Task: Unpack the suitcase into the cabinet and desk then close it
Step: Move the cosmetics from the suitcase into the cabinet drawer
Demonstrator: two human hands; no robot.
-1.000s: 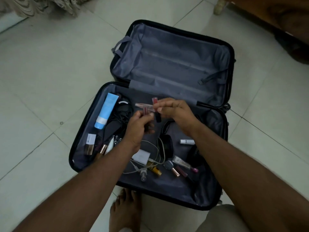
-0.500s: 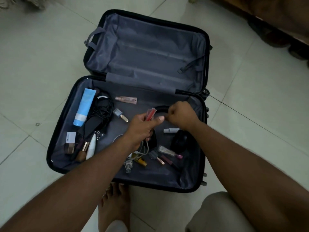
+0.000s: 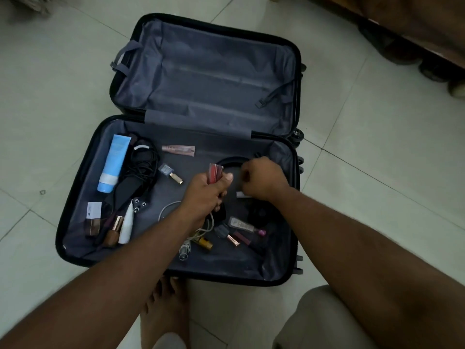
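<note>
Suitcase [image 3: 141,36] lies flat open on the tiled floor [image 3: 50,96], its far half bare grey lining, the near half scattered with toiletries. Both forearms reach in from the near edge and meet over the middle of the near half. Her or his left hand [image 3: 205,195] is curled into a fist round a small bundle of reddish lip-gloss tubes [image 3: 215,173], whose ends stick up above the thumb. Just to the right of it, almost knuckle to knuckle, the right hand [image 3: 261,180] is also balled up, knuckles upward; whether anything sits inside it I cannot tell. Well to the left of the left hand lie a blue tube [image 3: 113,163] and a tangle of black cable [image 3: 143,162]. Beyond the left hand rests a pale pink tube [image 3: 178,150]. Nearer than both hands lie a white cable [image 3: 201,231] and several small bottles. Bare toes show at the suitcase's near edge.
</note>
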